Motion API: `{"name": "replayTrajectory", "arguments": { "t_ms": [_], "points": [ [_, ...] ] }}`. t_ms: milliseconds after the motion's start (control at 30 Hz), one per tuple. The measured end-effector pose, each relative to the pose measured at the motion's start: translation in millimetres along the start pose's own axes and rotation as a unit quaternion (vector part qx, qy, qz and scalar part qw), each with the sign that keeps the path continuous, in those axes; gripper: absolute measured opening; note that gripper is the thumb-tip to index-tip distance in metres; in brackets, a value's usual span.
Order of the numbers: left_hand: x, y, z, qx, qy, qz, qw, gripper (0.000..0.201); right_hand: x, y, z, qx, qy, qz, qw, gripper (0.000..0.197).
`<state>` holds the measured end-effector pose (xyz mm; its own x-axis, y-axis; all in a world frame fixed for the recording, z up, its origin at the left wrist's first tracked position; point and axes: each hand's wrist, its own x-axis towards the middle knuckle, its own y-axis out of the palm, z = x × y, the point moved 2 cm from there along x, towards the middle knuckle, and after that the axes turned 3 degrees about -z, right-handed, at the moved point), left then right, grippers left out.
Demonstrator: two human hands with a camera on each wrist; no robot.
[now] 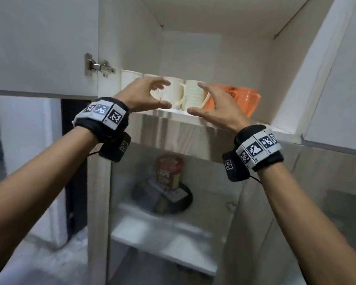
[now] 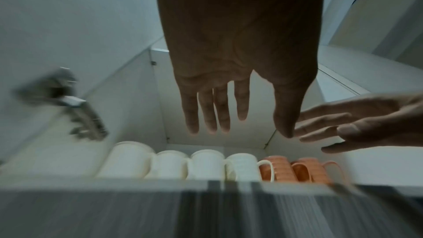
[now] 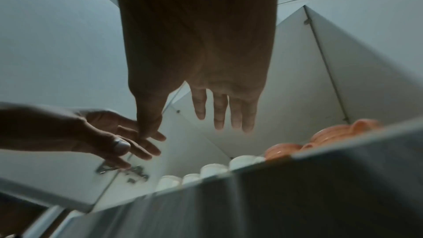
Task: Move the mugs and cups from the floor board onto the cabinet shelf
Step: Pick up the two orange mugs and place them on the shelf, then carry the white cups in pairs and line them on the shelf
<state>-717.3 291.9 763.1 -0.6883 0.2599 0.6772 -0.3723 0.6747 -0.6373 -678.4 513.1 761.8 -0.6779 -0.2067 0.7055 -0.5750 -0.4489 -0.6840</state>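
The four cream mugs [image 2: 199, 165] on the upper shelf [image 1: 185, 118] look like smooth glazed ceramic; the rightmost is ribbed. To their right, the orange mugs [image 2: 295, 169] are glossy, ribbed too. The cabinet walls [image 1: 193, 54] are smooth matt white board, the shelf's near edge a pale wood-grain laminate. The door hinge [image 1: 99, 66] at left is shiny bare metal. Both wrists wear black cloth bands [image 1: 103, 122] with matt printed paper-like tags.
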Motion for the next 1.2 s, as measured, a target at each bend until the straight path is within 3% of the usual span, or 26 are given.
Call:
{"name": "replayTrajectory", "arguments": {
  "t_ms": [133, 333, 533, 667, 900, 1100, 1200],
  "points": [
    [-100, 8, 42, 0.009, -0.063, 0.012, 0.998, 0.076, -51, 69, 46, 0.060, -0.045, 0.043, 0.996, 0.089],
    [-287, 37, 128, 0.074, -0.216, 0.026, 0.973, 0.087, -155, 224, 111, 0.100, -0.073, 0.161, 0.979, 0.103],
    [-504, 53, 204, 0.096, -0.447, 0.099, 0.884, 0.090, -279, 372, 197, 0.150, -0.071, 0.370, 0.914, 0.104],
    [-631, 39, 232, 0.111, -0.555, 0.121, 0.816, 0.091, -353, 443, 271, 0.148, -0.116, 0.450, 0.873, 0.098],
    [-797, -28, 268, 0.169, -0.636, 0.064, 0.750, 0.085, -448, 533, 412, 0.152, -0.211, 0.517, 0.815, 0.100],
    [-900, -80, 284, 0.179, -0.695, 0.057, 0.694, 0.088, -514, 570, 518, 0.160, -0.267, 0.565, 0.764, 0.102],
    [-936, -89, 282, 0.173, -0.704, 0.065, 0.686, 0.090, -544, 582, 558, 0.155, -0.299, 0.588, 0.736, 0.098]
  ]
}}
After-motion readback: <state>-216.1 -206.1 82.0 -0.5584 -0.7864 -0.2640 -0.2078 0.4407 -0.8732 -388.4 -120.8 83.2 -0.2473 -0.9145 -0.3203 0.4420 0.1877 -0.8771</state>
